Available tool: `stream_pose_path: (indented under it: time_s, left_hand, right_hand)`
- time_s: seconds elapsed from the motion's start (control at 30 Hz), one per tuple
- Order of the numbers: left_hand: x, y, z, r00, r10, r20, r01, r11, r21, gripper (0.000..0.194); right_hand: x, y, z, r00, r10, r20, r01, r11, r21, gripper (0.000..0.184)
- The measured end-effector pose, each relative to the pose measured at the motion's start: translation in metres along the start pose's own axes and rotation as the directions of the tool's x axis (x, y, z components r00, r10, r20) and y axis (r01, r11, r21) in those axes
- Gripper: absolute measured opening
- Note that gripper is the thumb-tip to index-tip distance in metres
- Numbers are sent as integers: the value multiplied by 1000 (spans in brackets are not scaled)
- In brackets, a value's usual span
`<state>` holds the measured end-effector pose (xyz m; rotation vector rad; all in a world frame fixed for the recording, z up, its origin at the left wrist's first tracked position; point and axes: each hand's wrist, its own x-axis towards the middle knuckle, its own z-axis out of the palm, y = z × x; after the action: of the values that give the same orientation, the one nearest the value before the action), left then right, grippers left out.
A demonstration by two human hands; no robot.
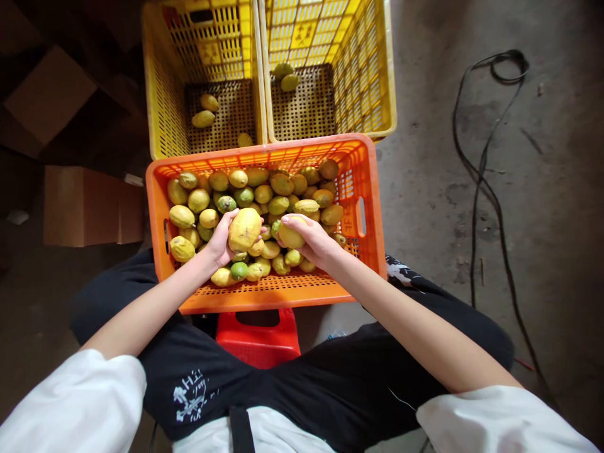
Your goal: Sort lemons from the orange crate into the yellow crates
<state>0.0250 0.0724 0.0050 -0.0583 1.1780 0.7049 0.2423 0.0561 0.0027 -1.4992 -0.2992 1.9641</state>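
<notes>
Left hand (223,240): curled round a large yellow lemon (245,229), cupping its underside, presumably since its bulk sits steadier in the palm; right hand (315,239): holding a smaller lemon (291,234), thumb uppermost, likely for a secure grip; both are above the middle of an orange crate (264,302); pile of lemons (282,184): yellow to green, packed toward the crate's far edge, sparser at its right edge; green lemon (239,271): by the near edge, left of centre; red stool (259,345): showing below the near edge, whether bearing the crate cannot be told; left yellow crate (147,94) and right yellow crate (392,104): beside the far edge, seemingly for easy reach; stray lemons (203,119) in each; black cable (480,177): well beyond the right edge.
</notes>
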Motion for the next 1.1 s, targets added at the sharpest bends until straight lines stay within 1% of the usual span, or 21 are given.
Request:
stream_pose_path:
  time_s: [0.07, 0.17, 0.2, 0.27, 0.37, 0.43, 0.53, 0.6, 0.67, 0.8, 0.93, 1.1]
  left_hand:
    - [-1, 0, -2, 1000, 11, 8, -11, 1000, 20, 40]
    - [1, 0, -8, 997, 64, 37, -67, 996, 66, 24]
    - [2, 0, -11, 996, 76, 54, -80, 993, 83, 23]
    - [5, -1, -15, 995, 68, 74, -76, 991, 111, 31]
    - [7, -1, -16, 999, 23, 46, -28, 994, 105, 40]
    - [7, 0, -13, 999, 33, 17, -34, 996, 77, 36]
    - [5, 2, -7, 996, 86, -18, -85, 995, 58, 29]
    - [5, 5, -5, 993, 99, -58, -96, 994, 51, 31]
    - [5, 8, -3, 993, 79, -89, -76, 996, 40, 33]
    - [4, 12, 0, 996, 19, -85, -18, 1000, 8, 38]
    - [1, 10, 6, 995, 19, -100, -21, 1000, -19, 41]
    - [-3, 9, 10, 998, 30, -57, -31, 999, -20, 50]
  right_hand:
    - [3, 1, -2, 999, -15, -51, 17, 999, 44, 41]
    - [7, 2, -5, 993, 18, -120, -8, 997, 81, 40]
    - [8, 2, -5, 991, 28, -129, -18, 997, 82, 39]
    - [9, 1, -4, 990, 41, -132, -29, 996, 90, 37]
    - [7, -3, -1, 990, 67, -126, -49, 988, 143, 36]
    - [4, -6, 1, 989, 101, -112, -81, 982, 169, 32]
    - [2, -9, 1, 986, 153, -71, -136, 971, 197, 24]
    - [2, -9, 0, 983, 176, -55, -159, 962, 222, 20]
    - [3, -8, -2, 981, 183, -62, -165, 959, 231, 19]
    - [9, -3, -7, 978, 196, -76, -178, 963, 201, 19]
    - [14, 1, -12, 974, 215, -72, -199, 963, 183, 22]
    - [11, 1, -7, 976, 199, -84, -181, 966, 187, 24]
